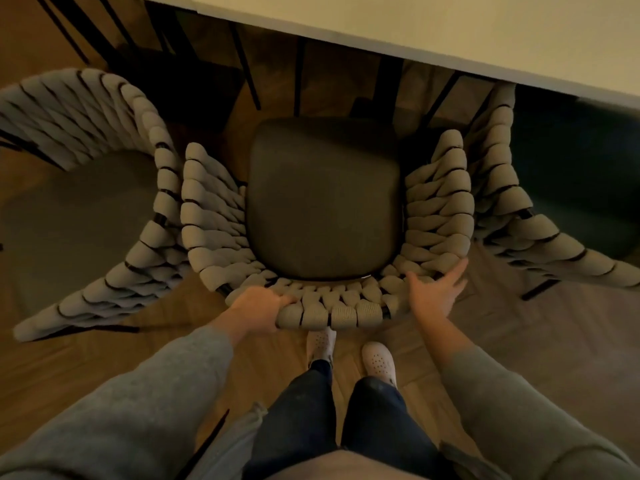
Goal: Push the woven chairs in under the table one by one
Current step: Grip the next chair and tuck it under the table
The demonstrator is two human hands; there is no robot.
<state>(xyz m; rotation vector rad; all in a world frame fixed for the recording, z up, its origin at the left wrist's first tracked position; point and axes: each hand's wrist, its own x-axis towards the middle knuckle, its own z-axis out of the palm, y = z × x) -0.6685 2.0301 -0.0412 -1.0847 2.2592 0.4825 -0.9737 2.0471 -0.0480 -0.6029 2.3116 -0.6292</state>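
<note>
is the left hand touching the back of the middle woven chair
Touching. The head view shows the left hand gripping the curved back of the middle grey woven rope chair, with the fingers curled over its top rim.

Honestly, I can't read a single word, number or logo here. No tag shows on the woven chair (325, 202) in front of me, and nothing's printed on the table (450, 26) just beyond it.
</note>
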